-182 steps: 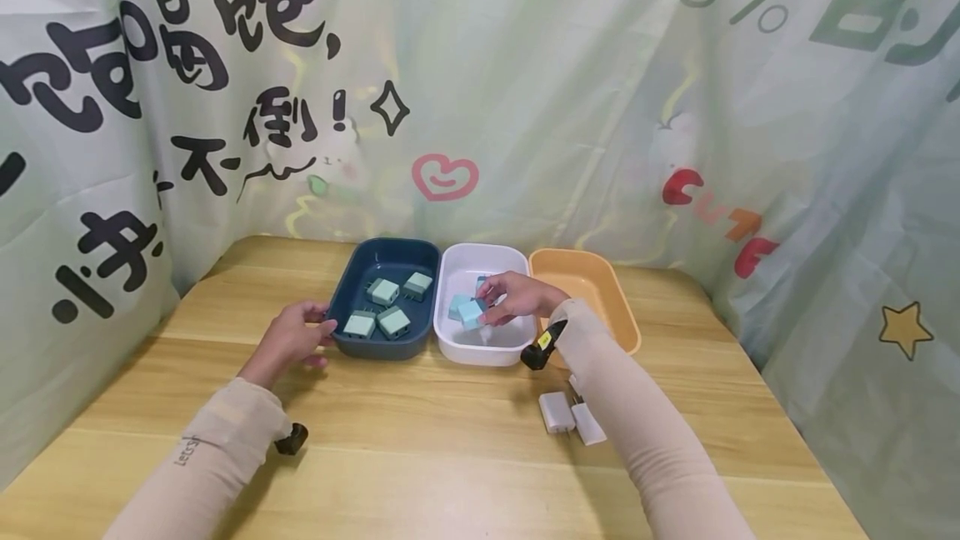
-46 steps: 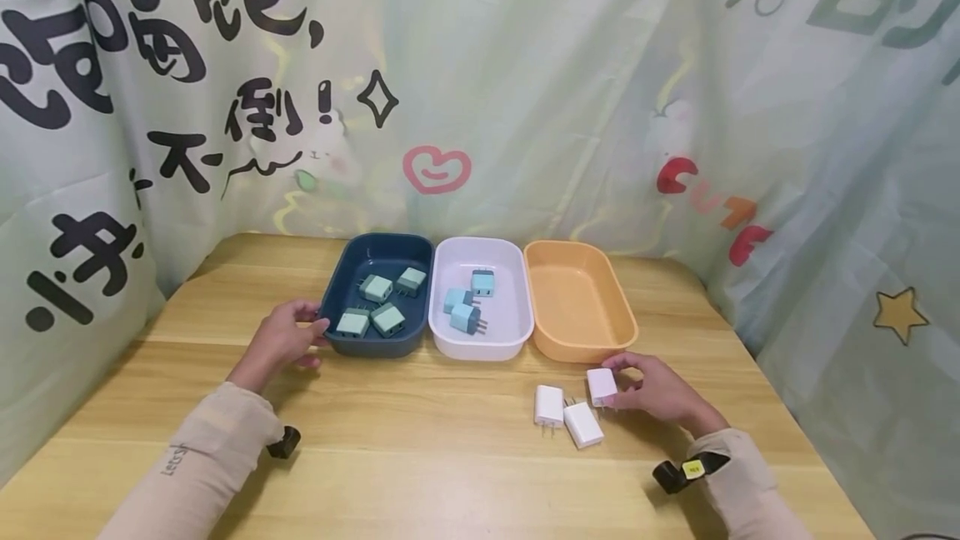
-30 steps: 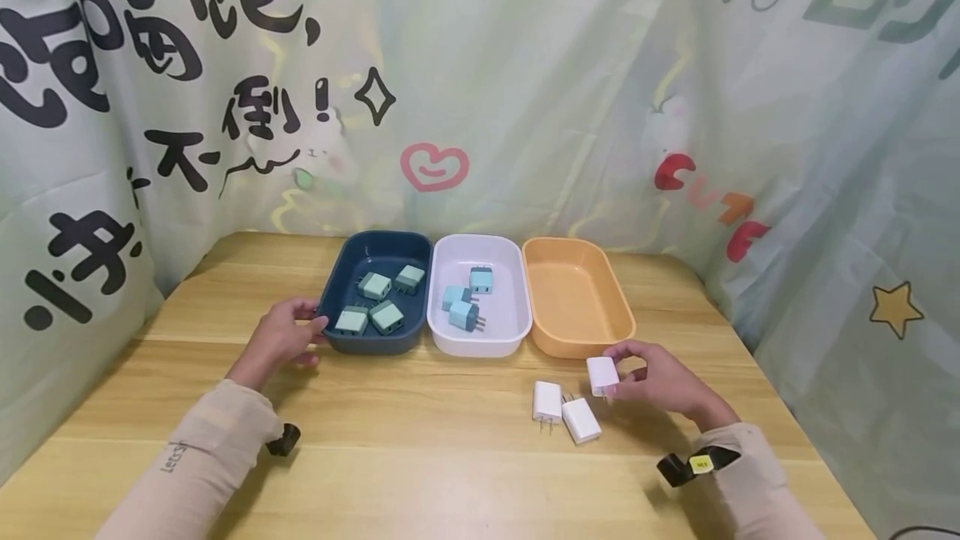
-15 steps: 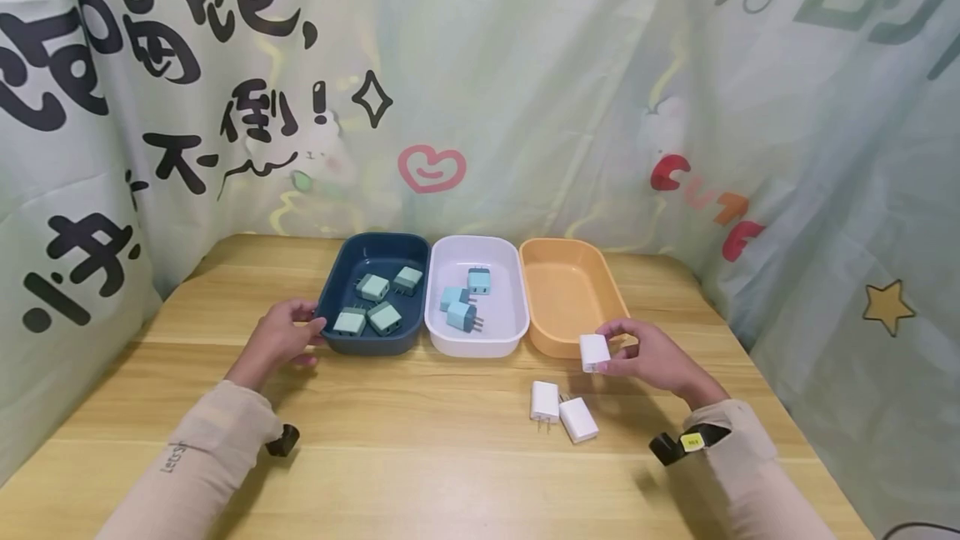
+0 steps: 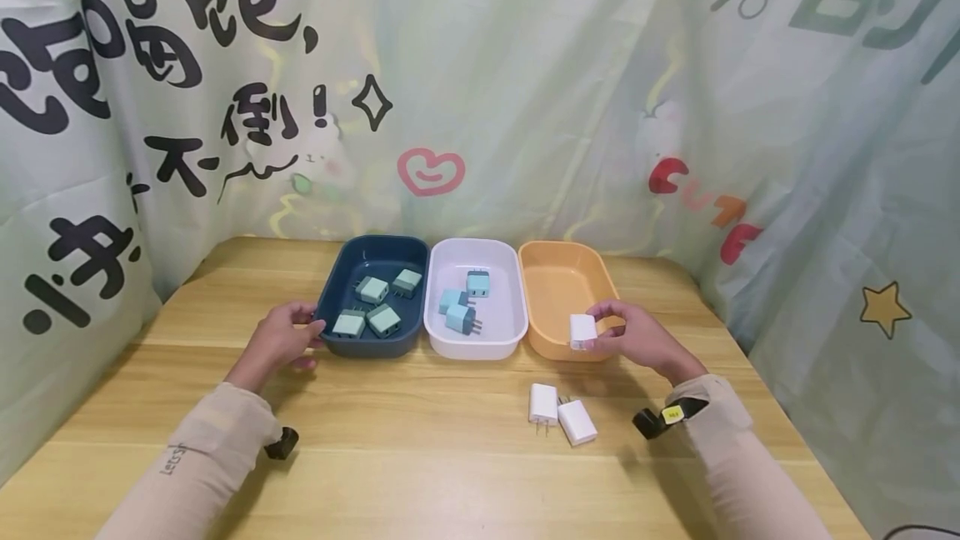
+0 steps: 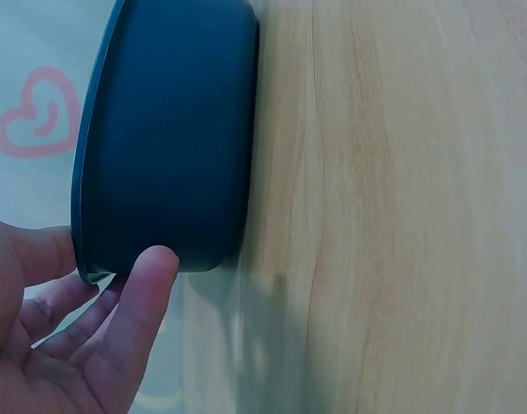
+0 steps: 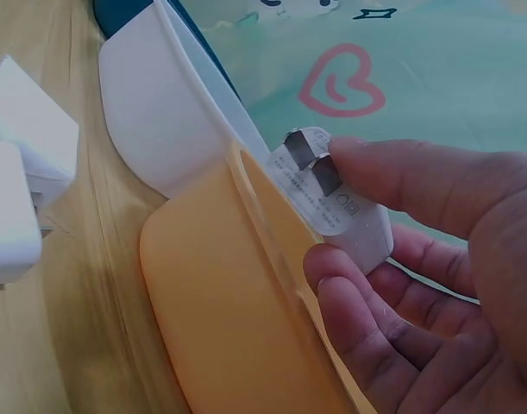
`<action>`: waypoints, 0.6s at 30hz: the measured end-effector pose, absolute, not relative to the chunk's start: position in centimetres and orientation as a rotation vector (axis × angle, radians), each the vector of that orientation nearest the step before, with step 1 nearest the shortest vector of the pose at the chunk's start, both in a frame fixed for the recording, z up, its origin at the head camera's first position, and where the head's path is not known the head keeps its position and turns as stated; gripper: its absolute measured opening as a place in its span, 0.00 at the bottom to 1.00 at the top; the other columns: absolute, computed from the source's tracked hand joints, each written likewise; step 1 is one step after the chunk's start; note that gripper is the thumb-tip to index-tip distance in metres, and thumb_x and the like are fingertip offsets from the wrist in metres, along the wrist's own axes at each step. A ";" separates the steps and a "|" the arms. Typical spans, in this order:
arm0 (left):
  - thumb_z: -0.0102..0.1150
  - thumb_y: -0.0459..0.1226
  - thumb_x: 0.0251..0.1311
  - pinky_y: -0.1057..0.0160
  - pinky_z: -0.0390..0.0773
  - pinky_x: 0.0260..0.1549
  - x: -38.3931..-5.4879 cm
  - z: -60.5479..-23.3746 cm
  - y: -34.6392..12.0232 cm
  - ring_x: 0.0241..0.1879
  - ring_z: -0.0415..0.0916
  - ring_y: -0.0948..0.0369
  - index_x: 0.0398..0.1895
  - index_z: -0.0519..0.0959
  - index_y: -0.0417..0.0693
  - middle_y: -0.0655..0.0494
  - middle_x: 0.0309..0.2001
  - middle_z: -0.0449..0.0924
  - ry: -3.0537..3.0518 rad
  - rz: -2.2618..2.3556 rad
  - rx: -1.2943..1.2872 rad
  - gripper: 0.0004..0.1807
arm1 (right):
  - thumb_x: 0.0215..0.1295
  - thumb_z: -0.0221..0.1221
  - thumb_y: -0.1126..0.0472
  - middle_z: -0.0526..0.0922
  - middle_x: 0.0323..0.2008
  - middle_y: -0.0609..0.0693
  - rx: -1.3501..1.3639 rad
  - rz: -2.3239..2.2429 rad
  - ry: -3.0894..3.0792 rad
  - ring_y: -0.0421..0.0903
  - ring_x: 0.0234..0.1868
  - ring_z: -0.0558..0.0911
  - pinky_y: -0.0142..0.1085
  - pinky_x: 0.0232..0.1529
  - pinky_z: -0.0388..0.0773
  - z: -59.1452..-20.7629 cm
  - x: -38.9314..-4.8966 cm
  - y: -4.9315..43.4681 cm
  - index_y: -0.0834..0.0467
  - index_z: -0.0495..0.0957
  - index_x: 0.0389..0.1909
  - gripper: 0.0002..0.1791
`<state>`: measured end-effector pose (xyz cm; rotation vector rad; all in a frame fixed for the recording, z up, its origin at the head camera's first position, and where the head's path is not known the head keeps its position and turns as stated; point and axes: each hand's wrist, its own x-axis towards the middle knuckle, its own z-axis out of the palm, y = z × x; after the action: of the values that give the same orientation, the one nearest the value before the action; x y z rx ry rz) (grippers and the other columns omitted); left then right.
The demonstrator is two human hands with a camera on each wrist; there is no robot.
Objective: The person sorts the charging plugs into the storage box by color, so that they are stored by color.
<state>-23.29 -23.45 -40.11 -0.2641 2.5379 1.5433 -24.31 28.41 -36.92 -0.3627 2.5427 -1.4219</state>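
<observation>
My right hand (image 5: 633, 336) pinches a white charger plug (image 5: 582, 331) between thumb and fingers, over the near right part of the orange tray (image 5: 540, 350). In the right wrist view the plug's two flat metal prongs (image 7: 313, 162) and printed label face the camera, just above the tray's rim. My left hand (image 5: 281, 337) holds the near left corner of the dark blue tray (image 5: 375, 348). The left wrist view has the thumb at the rim and a fingertip (image 6: 155, 263) against the outer wall. Two more white plugs, one upright (image 5: 543, 403) and one tilted (image 5: 577, 422), lie on the table.
Several pale green plugs (image 5: 385, 321) lie in the dark blue tray. Light blue plugs (image 5: 461, 317) sit in the white tray (image 5: 476, 350) between the other two. A printed curtain (image 5: 525, 107) hangs behind the wooden table (image 5: 375, 457).
My right hand left the white tray, picked up a white plug from the table and carried it up and leftward over the orange tray. My left hand stayed at the dark blue tray.
</observation>
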 end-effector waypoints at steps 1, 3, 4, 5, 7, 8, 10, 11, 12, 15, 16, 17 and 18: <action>0.49 0.33 0.72 0.57 0.85 0.31 -23.3 -40.1 -23.4 0.48 0.78 0.43 0.69 0.57 0.31 0.30 0.64 0.61 2.540 1.540 -0.261 0.27 | 0.53 0.71 0.63 0.74 0.45 0.62 -0.361 -1.426 2.538 0.49 0.36 0.82 0.40 0.36 0.80 -36.9 -24.5 28.3 0.67 0.70 0.52 0.29; 0.49 0.33 0.72 0.57 0.85 0.30 -23.3 -40.2 -23.4 0.49 0.78 0.43 0.69 0.58 0.32 0.30 0.64 0.61 2.541 1.535 -0.267 0.27 | 0.54 0.71 0.64 0.74 0.45 0.63 -0.365 -1.432 2.528 0.49 0.36 0.82 0.41 0.36 0.80 -36.9 -24.9 28.2 0.68 0.69 0.53 0.28; 0.49 0.34 0.72 0.57 0.85 0.31 -23.3 -40.2 -23.4 0.49 0.78 0.43 0.69 0.58 0.32 0.30 0.64 0.61 2.541 1.532 -0.270 0.27 | 0.54 0.71 0.64 0.74 0.46 0.63 -0.367 -1.435 2.526 0.50 0.36 0.82 0.41 0.36 0.80 -36.9 -25.1 28.2 0.68 0.69 0.53 0.28; 0.49 0.34 0.72 0.56 0.85 0.31 -23.3 -40.2 -23.4 0.49 0.78 0.43 0.69 0.58 0.32 0.30 0.64 0.61 2.543 1.529 -0.270 0.27 | 0.55 0.70 0.64 0.74 0.46 0.62 -0.369 -1.433 2.533 0.49 0.36 0.81 0.41 0.36 0.81 -36.9 -25.3 28.1 0.68 0.69 0.53 0.28; 0.48 0.34 0.72 0.56 0.85 0.31 -23.3 -40.1 -23.3 0.49 0.78 0.43 0.69 0.58 0.32 0.30 0.64 0.61 2.547 1.523 -0.267 0.27 | 0.55 0.70 0.64 0.73 0.46 0.63 -0.367 -1.439 2.531 0.49 0.37 0.81 0.41 0.36 0.81 -36.8 -25.7 28.0 0.68 0.69 0.53 0.28; 0.48 0.34 0.72 0.57 0.85 0.31 -23.3 -40.1 -23.3 0.49 0.78 0.43 0.69 0.58 0.32 0.30 0.64 0.61 2.547 1.521 -0.271 0.27 | 0.55 0.70 0.63 0.73 0.47 0.62 -0.365 -1.436 2.535 0.49 0.37 0.81 0.41 0.36 0.81 -36.8 -25.8 27.9 0.68 0.69 0.53 0.28; 0.48 0.34 0.72 0.57 0.85 0.31 -23.3 -40.1 -23.3 0.48 0.78 0.43 0.70 0.57 0.32 0.30 0.64 0.61 2.548 1.520 -0.268 0.27 | 0.55 0.70 0.63 0.73 0.48 0.62 -0.352 -1.431 2.542 0.49 0.38 0.81 0.41 0.36 0.81 -36.8 -26.3 27.8 0.68 0.69 0.53 0.28; 0.48 0.34 0.72 0.57 0.85 0.31 -23.3 -40.1 -23.3 0.48 0.78 0.43 0.70 0.57 0.32 0.30 0.64 0.61 2.550 1.520 -0.265 0.27 | 0.55 0.70 0.62 0.73 0.49 0.62 -0.349 -1.428 2.547 0.49 0.38 0.81 0.41 0.36 0.81 -36.8 -26.5 27.7 0.68 0.70 0.53 0.28; 0.48 0.34 0.72 0.57 0.85 0.31 -23.2 -40.1 -23.3 0.48 0.78 0.43 0.70 0.57 0.32 0.30 0.64 0.61 2.552 1.519 -0.264 0.27 | 0.55 0.70 0.62 0.73 0.49 0.62 -0.342 -1.427 2.546 0.49 0.38 0.81 0.42 0.37 0.81 -36.8 -26.8 27.7 0.67 0.70 0.53 0.28; 0.48 0.34 0.72 0.56 0.85 0.31 -23.2 -40.1 -23.3 0.48 0.78 0.43 0.70 0.57 0.32 0.30 0.63 0.61 2.556 1.521 -0.262 0.27 | 0.56 0.69 0.63 0.73 0.50 0.63 -0.340 -1.420 2.551 0.50 0.39 0.81 0.46 0.40 0.81 -36.9 -27.5 27.5 0.68 0.70 0.53 0.27; 0.48 0.34 0.72 0.56 0.85 0.31 -23.2 -40.1 -23.3 0.48 0.78 0.43 0.69 0.57 0.32 0.30 0.63 0.61 2.557 1.521 -0.260 0.27 | 0.57 0.69 0.63 0.72 0.50 0.63 -0.346 -1.420 2.552 0.50 0.39 0.81 0.47 0.41 0.81 -36.9 -27.7 27.5 0.68 0.69 0.53 0.27; 0.48 0.34 0.72 0.56 0.85 0.31 -23.2 -40.1 -23.3 0.48 0.78 0.43 0.69 0.57 0.32 0.30 0.63 0.61 2.559 1.521 -0.257 0.27 | 0.56 0.69 0.63 0.72 0.50 0.63 -0.344 -1.417 2.559 0.49 0.39 0.80 0.47 0.42 0.81 -37.0 -27.9 27.4 0.68 0.70 0.53 0.27; 0.48 0.34 0.72 0.56 0.85 0.31 -23.2 -40.1 -23.3 0.48 0.78 0.43 0.70 0.57 0.32 0.30 0.63 0.61 2.557 1.524 -0.253 0.27 | 0.57 0.69 0.63 0.72 0.50 0.63 -0.345 -1.415 2.562 0.49 0.40 0.80 0.47 0.42 0.81 -37.0 -28.2 27.4 0.68 0.70 0.53 0.27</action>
<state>-23.18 -23.35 -40.13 -0.2529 2.5572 1.5241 -28.16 27.41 -37.02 -0.3445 2.5619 -1.4149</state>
